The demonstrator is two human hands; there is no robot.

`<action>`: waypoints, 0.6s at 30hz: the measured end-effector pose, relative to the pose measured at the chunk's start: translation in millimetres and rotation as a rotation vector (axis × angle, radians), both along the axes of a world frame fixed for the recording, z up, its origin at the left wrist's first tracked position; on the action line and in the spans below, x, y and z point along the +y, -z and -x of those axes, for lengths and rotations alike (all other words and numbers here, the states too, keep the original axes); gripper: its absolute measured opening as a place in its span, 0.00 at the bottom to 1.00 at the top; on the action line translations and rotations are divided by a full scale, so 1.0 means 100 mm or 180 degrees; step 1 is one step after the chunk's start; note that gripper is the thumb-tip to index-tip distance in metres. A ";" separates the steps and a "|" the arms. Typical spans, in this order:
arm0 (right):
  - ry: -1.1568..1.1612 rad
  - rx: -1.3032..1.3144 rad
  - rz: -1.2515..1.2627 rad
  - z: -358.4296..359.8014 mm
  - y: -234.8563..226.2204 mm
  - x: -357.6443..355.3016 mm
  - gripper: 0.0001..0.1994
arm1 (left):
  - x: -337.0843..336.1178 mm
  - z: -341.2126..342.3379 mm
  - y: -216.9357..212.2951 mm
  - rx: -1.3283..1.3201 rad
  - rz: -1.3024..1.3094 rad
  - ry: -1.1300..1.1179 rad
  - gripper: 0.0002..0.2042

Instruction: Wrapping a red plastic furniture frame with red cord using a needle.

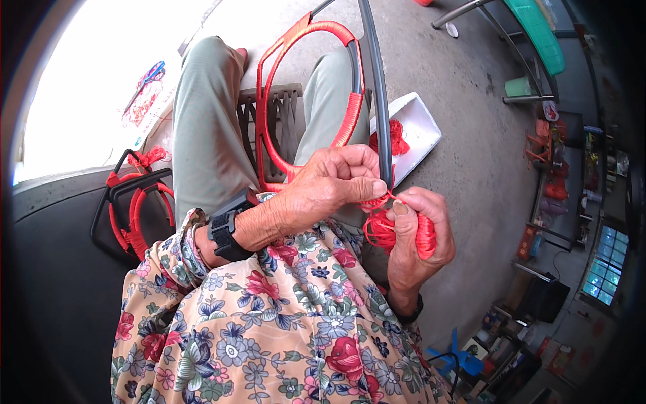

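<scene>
A dark metal frame [381, 87] with a round ring [349, 122], partly wrapped in glossy red cord, leans between my knees. My left hand [340, 176] is closed at the lower end of its dark bar, thumb and fingers pinching where red cord goes round. In my right hand [422, 239] is a loose bundle of red cord [425, 237], held in curled fingers. Its thumb and forefinger pinch a strand that runs taut to the bar. The two hands are close together, with the bar's end and my left fingertips partly hiding the windings.
Right of my knee, a white foam box [422, 128] holds more red cord [398, 138]. A second red-wrapped frame [138, 209] lies at my left by a dark panel. Blue-handled scissors [151, 74] rest in bright light. A green-topped metal stand [538, 34] and cluttered shelves are on the right.
</scene>
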State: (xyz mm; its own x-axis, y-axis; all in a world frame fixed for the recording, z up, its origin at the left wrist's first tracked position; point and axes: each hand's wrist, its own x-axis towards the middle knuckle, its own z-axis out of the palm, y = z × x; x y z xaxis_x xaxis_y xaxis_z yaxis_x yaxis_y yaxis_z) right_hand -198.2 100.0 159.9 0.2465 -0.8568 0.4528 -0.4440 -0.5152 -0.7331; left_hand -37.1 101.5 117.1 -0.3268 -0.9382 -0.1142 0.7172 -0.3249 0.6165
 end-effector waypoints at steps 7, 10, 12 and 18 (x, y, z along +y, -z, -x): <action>0.0126 -0.0162 -0.0080 -0.08 0.04 -0.04 0.08 | -0.01 0.08 0.01 0.0166 0.0024 -0.0125 0.05; -0.0013 0.0164 0.0393 -0.15 0.02 -0.05 0.09 | -0.02 0.04 -0.01 0.0003 0.0022 -0.0048 0.04; -0.0193 0.0336 0.0540 -0.19 -0.03 -0.05 0.09 | -0.01 0.04 0.07 -0.0051 0.0061 -0.0075 0.05; 0.0074 -0.0274 0.0153 -0.09 0.09 0.04 0.08 | -0.09 -0.05 0.02 0.0011 -0.0314 0.0055 0.07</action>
